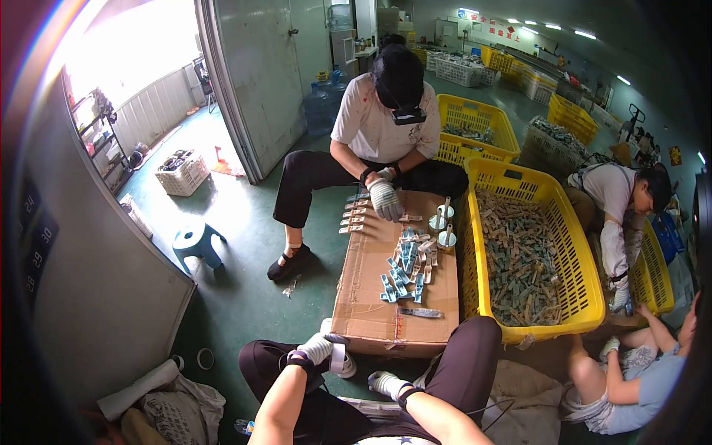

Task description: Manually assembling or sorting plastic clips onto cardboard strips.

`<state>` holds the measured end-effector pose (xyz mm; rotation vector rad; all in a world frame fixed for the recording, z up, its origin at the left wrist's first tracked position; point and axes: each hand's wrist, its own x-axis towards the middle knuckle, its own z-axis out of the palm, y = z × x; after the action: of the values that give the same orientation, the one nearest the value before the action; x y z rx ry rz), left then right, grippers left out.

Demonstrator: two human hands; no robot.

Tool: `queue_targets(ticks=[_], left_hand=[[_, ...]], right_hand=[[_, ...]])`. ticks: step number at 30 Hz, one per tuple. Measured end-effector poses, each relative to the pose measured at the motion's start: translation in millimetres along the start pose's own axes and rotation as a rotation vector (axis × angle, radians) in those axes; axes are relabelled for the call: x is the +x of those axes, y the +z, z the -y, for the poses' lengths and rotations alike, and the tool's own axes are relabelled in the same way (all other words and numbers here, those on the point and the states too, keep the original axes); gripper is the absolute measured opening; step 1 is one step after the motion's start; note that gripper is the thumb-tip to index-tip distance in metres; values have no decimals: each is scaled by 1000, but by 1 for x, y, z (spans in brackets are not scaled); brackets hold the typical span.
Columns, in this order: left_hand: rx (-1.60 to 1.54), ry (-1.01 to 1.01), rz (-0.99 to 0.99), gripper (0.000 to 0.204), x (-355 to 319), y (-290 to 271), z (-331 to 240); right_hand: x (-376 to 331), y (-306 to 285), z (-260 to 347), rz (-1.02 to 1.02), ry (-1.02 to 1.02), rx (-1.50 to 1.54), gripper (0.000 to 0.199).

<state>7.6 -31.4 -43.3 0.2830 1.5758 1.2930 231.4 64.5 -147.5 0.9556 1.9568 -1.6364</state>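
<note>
While both gloved hands sit low in the frame, the left hand [317, 347] is curled round a roll of tape [340, 359] at the near left corner of the box [371, 297], fingers closed over it. The right hand [387, 383] lies just below the box's near edge, loosely closed; whether it has hold of anything cannot be told.

On the box, a single clip [420, 313] lies near its lower edge, apart from both hands. Above it, toward the centre, a loose pile of clips [406, 268] spreads out. Three small white spools [443, 222] stand at the upper right of the box.

At the far end, a seated co-worker's gloved hand [385, 199] presses on the cardboard beside a row of clips [353, 216] lined up along the left edge.

Right of the box stands a yellow crate [586, 297] full of more clips. Another person [615, 215] leans over it from the right. A blue stool [194, 242] stands left of centre on the green floor.
</note>
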Motion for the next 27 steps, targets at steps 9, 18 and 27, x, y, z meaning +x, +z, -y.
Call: queue_targets(ticks=[9, 18, 27], left_hand=[[65, -81, 3, 18, 0, 0, 0], [60, -73, 38, 11, -9, 4, -10], [-9, -43, 25, 14, -9, 5, -11]], right_hand=[[-2, -2, 1, 12, 1, -38, 23], [5, -1, -7, 12, -29, -24, 23], [8, 0, -7, 8, -15, -49, 22]])
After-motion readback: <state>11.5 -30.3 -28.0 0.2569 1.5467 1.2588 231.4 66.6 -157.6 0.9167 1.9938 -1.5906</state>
